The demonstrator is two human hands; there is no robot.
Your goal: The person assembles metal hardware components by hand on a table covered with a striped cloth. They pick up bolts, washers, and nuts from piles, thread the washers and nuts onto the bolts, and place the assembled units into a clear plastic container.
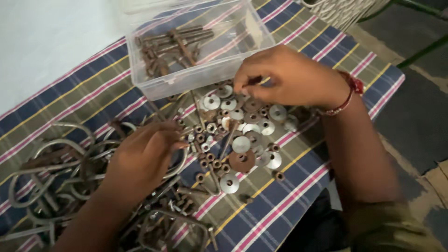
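A heap of round metal washers (242, 126) and small rusty nuts (207, 156) lies on a striped cloth (289, 186). My right hand (291, 77) hovers over the washers near the box, its fingertips pinched on a small dark piece, probably a bolt. My left hand (147, 154) rests on the cloth beside the nuts, fingers curled around the end of a bent metal clamp (179, 161). A clear plastic box (196, 44) behind the washers holds several rusty bolts (175, 42).
A pile of U-shaped metal clamps (51, 172) covers the left of the cloth. More rusty bolts and clamps (172, 214) lie near the front. A white woven basket (340, 11) stands at the top right, with dark floor (415, 116) to the right.
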